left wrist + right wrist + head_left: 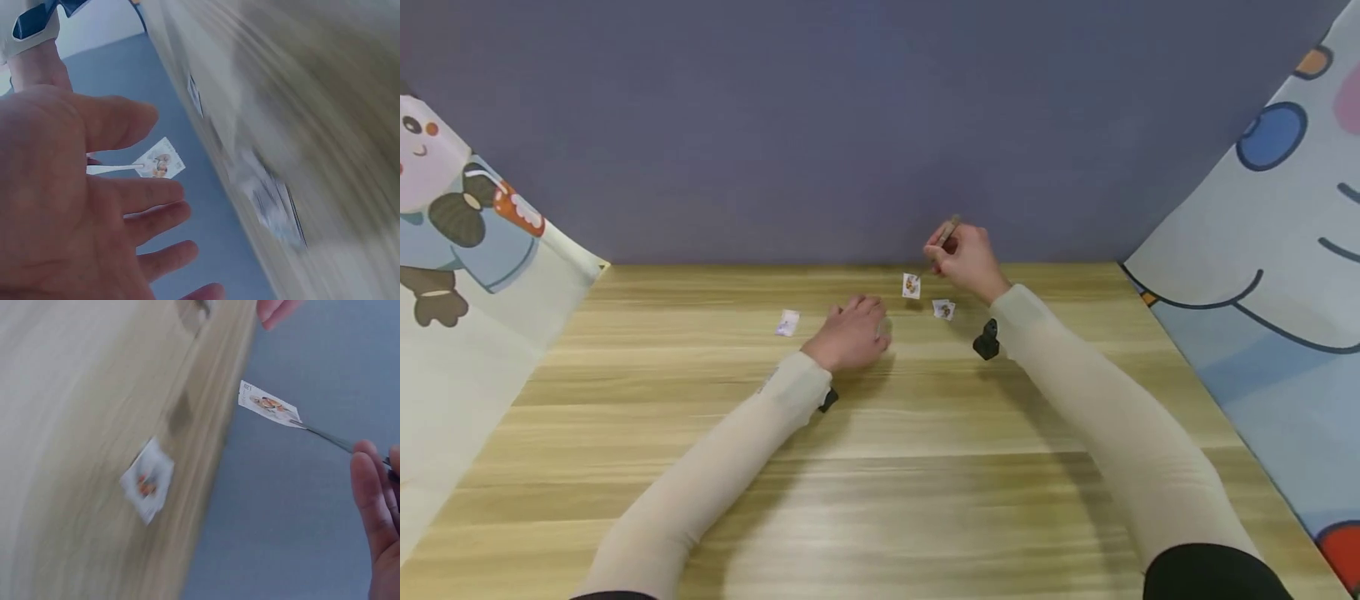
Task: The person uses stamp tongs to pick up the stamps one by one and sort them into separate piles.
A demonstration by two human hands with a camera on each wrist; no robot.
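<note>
My right hand (pixel 967 258) pinches a pair of metal tweezers (pixel 328 437) between thumb and fingers. Their tips grip a corner of a small white postage stamp (pixel 269 405) with a colourful picture, held above the table's far edge; a shadow falls below it. In the head view, a few overlapping stamps (pixel 943 309) lie just below the right hand. Further left on the wood lie other pale stamps (pixel 787 322), which look stacked in the left wrist view. My left hand (pixel 852 332) hovers between the two groups, its fingers (pixel 153 194) spread and holding nothing.
The light wooden table (pixel 880 517) ends at a grey-blue wall (pixel 775 133). Cartoon-printed panels (pixel 1285 250) flank it on both sides. Black wrist cameras (pixel 987 340) are strapped under both cream sleeves (pixel 1097 408).
</note>
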